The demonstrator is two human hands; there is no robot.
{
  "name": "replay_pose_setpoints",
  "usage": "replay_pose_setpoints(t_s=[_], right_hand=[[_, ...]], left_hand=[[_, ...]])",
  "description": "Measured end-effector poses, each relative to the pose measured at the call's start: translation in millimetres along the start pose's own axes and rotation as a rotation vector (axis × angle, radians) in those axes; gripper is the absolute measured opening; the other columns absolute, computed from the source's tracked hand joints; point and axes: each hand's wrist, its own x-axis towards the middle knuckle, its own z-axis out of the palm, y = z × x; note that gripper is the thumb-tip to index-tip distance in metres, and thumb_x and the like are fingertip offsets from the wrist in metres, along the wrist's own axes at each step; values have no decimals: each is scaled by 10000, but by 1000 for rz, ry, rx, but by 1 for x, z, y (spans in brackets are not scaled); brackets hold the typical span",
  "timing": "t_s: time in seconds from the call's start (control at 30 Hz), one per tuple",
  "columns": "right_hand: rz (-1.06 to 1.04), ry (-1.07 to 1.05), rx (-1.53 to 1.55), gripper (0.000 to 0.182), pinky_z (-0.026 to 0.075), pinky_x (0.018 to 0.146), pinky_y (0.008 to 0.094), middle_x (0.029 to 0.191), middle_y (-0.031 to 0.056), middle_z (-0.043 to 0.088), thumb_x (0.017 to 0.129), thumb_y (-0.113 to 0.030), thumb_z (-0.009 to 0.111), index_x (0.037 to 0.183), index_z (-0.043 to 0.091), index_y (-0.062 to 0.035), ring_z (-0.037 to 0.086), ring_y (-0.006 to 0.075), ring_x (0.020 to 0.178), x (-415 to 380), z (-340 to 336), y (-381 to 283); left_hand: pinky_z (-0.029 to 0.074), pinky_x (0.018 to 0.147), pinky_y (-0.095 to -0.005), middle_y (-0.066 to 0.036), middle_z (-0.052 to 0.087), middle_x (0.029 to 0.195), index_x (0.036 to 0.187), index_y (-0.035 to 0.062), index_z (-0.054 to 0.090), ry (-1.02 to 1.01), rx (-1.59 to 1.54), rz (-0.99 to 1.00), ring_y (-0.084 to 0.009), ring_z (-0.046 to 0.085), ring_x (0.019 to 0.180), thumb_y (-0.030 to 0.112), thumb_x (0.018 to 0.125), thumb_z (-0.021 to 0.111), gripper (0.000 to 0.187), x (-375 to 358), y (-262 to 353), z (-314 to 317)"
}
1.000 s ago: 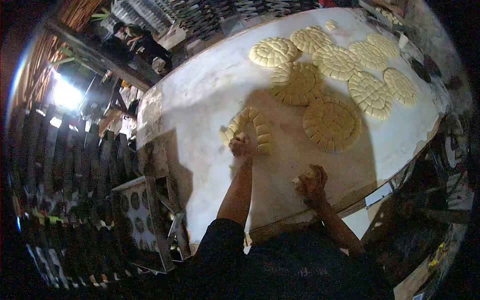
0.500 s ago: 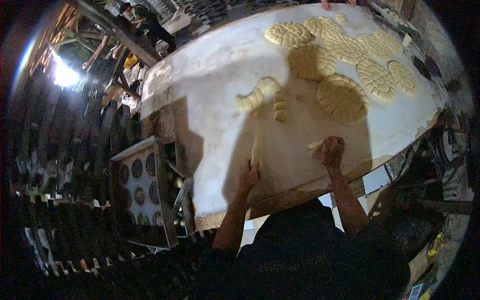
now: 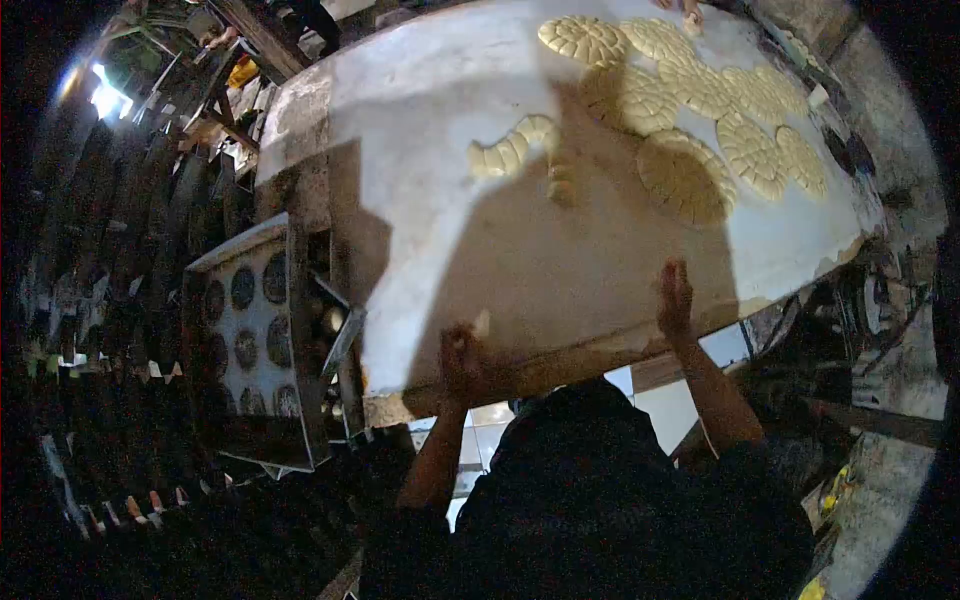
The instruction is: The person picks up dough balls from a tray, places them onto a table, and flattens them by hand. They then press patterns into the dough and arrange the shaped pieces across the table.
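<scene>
My left hand point(image 3: 460, 360) is closed near the front edge of the worktop, with the tip of a pale dough piece point(image 3: 482, 323) sticking up beside its fingers. How much dough lies inside the fist is hidden. My right hand point(image 3: 675, 297) is held up above the front part of the table, fingers stretched out and somewhat blurred, with nothing visible in it. Ahead of both hands lies a curved, notched strip of dough point(image 3: 513, 147), partly in my shadow. Closest to my right hand is a round, scored dough coil point(image 3: 688, 178).
Several more scored dough rounds point(image 3: 752, 155) spread over the far right of the white worktop point(image 3: 410, 200). A co-worker's hand point(image 3: 692, 12) reaches in at the far edge. At left stands a wooden box point(image 3: 292, 340) with round holes in its panel.
The long dough rope at my left hand no longer shows stretched on the table. My left hand has moved left and nearer the edge. My right hand has opened, and its dough is out of sight.
</scene>
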Motion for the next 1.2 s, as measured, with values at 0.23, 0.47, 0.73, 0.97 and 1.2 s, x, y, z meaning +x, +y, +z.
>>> replay_pose_setpoints(t_s=[0.23, 0.47, 0.73, 0.97, 1.2], right_hand=[[-232, -577, -248, 345, 322, 952, 587, 1012, 283, 521, 841, -183, 559, 1051, 509, 86, 471, 451, 994, 63, -24, 9], [-240, -611, 261, 260, 300, 1061, 553, 1062, 264, 547, 842, -181, 555, 976, 565, 42, 491, 456, 1069, 84, 31, -74], [-289, -553, 63, 320, 320, 1037, 570, 1117, 300, 529, 821, -176, 594, 1029, 556, 64, 478, 469, 1102, 142, 16, 29], [-301, -528, 249, 309, 303, 1030, 597, 1084, 321, 518, 823, -183, 600, 1010, 554, 58, 475, 506, 1073, 111, 35, -28], [-102, -118, -21, 174, 310, 1016, 530, 922, 226, 497, 852, -125, 543, 935, 531, 27, 489, 402, 936, 173, 55, 20]], left_hand=[[315, 942, -541, -168, 536, 1033, 957, 76, 593, -403, 714, 365, -372, 471, 1040, 310, 776, 661, 304, 81, 20, 8], [399, 874, -458, -133, 574, 979, 905, 83, 587, -306, 683, 155, -305, 525, 946, 258, 787, 708, 244, 71, 46, 127], [455, 801, -432, -102, 630, 931, 874, 115, 633, -189, 967, 341, -288, 591, 846, 214, 809, 652, 120, 100, 1, 46], [461, 864, -421, -154, 619, 1044, 1002, 86, 625, -62, 569, 205, -289, 580, 962, 212, 813, 672, 232, 92, 68, 106], [351, 999, -502, -91, 663, 1013, 931, 69, 645, 109, 610, -139, -365, 552, 1040, 195, 788, 683, 195, 120, -8, 3]])
